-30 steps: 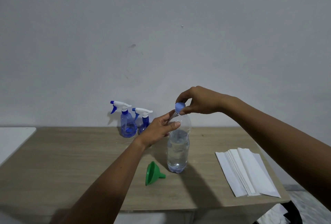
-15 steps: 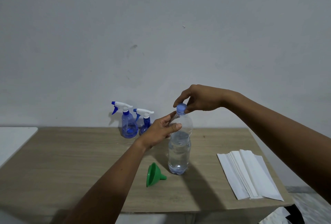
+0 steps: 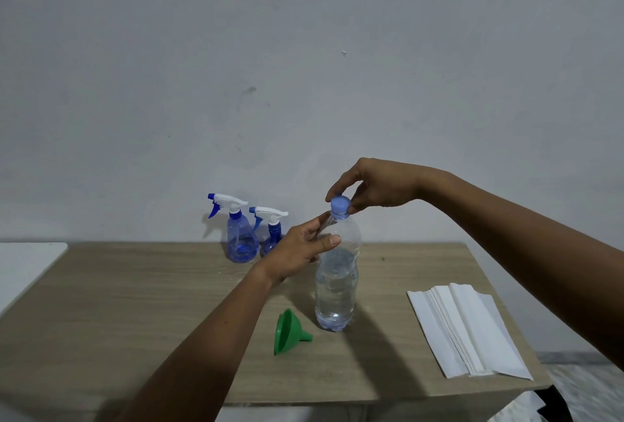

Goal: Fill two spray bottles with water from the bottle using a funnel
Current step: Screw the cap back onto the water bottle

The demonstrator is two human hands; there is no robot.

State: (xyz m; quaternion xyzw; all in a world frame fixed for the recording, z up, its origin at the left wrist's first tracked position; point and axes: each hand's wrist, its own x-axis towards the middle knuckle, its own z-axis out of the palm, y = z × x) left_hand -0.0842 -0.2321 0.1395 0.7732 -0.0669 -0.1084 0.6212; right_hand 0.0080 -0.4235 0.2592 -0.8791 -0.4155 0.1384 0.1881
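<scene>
Near the middle of the worktop [image 3: 135,303] stands the water bottle [image 3: 336,290], upright and more than half full, its blue cap [image 3: 340,207] on the neck. The right hand [image 3: 371,190] is closed over that cap from above, fingertips pinching its rim, while the left hand [image 3: 304,246] curls loosely against the bottle's shoulder to steady it, thumb across the front. By my reading, the step in hand is unscrewing the cap; whether it is already loose cannot be told. Just beside the bottle's base lies the green funnel [image 3: 287,332] on its side. Farther back, against the wall, two spray bottles [image 3: 242,242] stand close together with their trigger heads on. Those heads must come off and the funnel be seated before pouring. A stack of white paper towels [image 3: 469,330] lies to the right.
</scene>
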